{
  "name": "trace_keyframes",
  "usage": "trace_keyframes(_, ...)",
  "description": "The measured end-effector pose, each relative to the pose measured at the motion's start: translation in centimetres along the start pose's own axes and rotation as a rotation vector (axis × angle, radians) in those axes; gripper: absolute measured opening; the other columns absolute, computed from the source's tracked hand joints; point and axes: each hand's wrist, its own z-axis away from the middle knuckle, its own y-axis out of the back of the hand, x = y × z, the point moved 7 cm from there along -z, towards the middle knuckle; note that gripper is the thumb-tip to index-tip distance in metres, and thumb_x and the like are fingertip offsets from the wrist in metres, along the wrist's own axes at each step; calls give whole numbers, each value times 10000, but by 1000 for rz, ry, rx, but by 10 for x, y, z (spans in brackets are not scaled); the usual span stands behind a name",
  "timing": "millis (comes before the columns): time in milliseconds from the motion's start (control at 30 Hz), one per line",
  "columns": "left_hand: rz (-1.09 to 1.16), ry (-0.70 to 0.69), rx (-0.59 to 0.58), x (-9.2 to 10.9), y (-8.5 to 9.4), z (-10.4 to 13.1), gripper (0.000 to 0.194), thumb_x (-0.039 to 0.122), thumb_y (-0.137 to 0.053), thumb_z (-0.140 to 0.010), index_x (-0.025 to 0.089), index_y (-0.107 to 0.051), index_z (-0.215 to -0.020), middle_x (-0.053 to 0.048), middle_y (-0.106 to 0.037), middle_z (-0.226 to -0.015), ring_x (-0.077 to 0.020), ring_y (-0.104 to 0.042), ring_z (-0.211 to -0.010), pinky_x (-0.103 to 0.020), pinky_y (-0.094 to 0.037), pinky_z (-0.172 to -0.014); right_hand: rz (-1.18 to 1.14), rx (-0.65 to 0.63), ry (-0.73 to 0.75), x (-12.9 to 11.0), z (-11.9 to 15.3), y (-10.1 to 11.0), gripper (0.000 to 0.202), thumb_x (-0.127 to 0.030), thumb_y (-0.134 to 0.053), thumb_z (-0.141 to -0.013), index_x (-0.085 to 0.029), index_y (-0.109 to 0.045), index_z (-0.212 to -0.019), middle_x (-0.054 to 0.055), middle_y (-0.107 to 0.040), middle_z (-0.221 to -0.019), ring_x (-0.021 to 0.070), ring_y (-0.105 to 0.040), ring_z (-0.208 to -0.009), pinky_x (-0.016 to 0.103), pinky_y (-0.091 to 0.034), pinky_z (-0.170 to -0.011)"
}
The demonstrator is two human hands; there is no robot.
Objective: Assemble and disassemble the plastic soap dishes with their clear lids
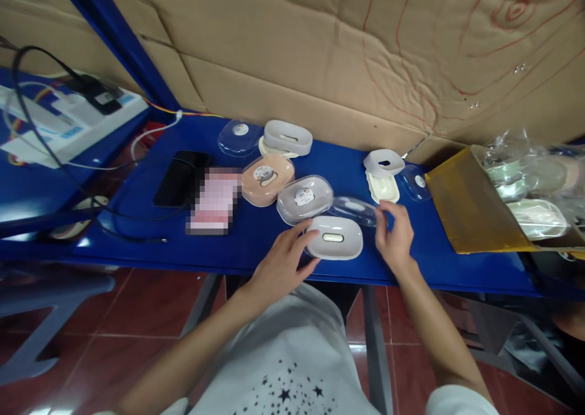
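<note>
A light grey oval soap dish (347, 247) with a pale slotted middle sits near the table's front edge. The fingers and thumb of my left hand (286, 259) grip its left end. Behind it, my right hand (397, 235) pinches the right end of a clear plastic lid (356, 208), which lies tilted. Just left of that lid is a grey soap dish under a clear lid (305, 199) with a white sticker. A peach soap dish with a lid (267, 179) touches it on the left.
At the back stand a grey dish (287, 136) and a clear lid (238, 138). Another grey dish (384, 162), a cream tray (382, 187) and a lid (415, 182) lie right. A cardboard box (475, 214) holds wrapped items. Left are a phone (176, 180), cables and a power strip (109, 122).
</note>
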Motion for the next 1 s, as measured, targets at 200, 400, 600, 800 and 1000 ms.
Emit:
trace_keyframes(200,61,25,7,0,2,-1,709,247,-692,-1008,312,-336,-1618,-157,-539,-1614,-341,-563,-1478,-591,-546,-1159,-271,-92,-21,-33,56,11,378,-230,-595,-1040,-389,-713,-1362,76,-703,-1164,305,-740,-1173,526,-623,-1004)
trace_keyframes(400,107,32,-54,0,0,-2,746,231,-695,-993,331,-327,-1635,-136,-520,-1631,-336,-551,-1487,-595,-529,-1190,-357,-235,1,-52,55,4,226,-270,-747,-980,-353,-737,-1190,35,-773,-1171,288,-756,-1185,622,-422,-1234)
trace_keyframes(600,171,36,-125,-2,0,-2,737,211,-671,-1006,322,-317,-1644,-137,-469,-1660,-306,-500,-1535,-549,-500,-1236,-431,-387,117,-65,48,-8,330,-342,-825,-943,-346,-710,-1253,21,-792,-1157,278,-739,-1219,609,-378,-1263)
trace_keyframes(800,196,42,-160,-5,1,-2,686,281,-675,-1043,335,-343,-1641,-141,-466,-1633,-300,-506,-1527,-536,-516,-1225,-465,-454,131,-69,47,-8,337,-216,-744,-982,-382,-715,-1273,-10,-782,-1207,258,-724,-1266,642,-330,-1314)
trace_keyframes(1000,154,8,-207,-6,-4,-1,654,291,-619,-1086,364,-326,-1666,-99,-346,-1755,-299,-406,-1604,-543,-458,-1274,-503,-495,158,-75,45,-4,399,-144,-726,-971,-365,-686,-1301,-5,-769,-1229,245,-716,-1271,651,-299,-1336)
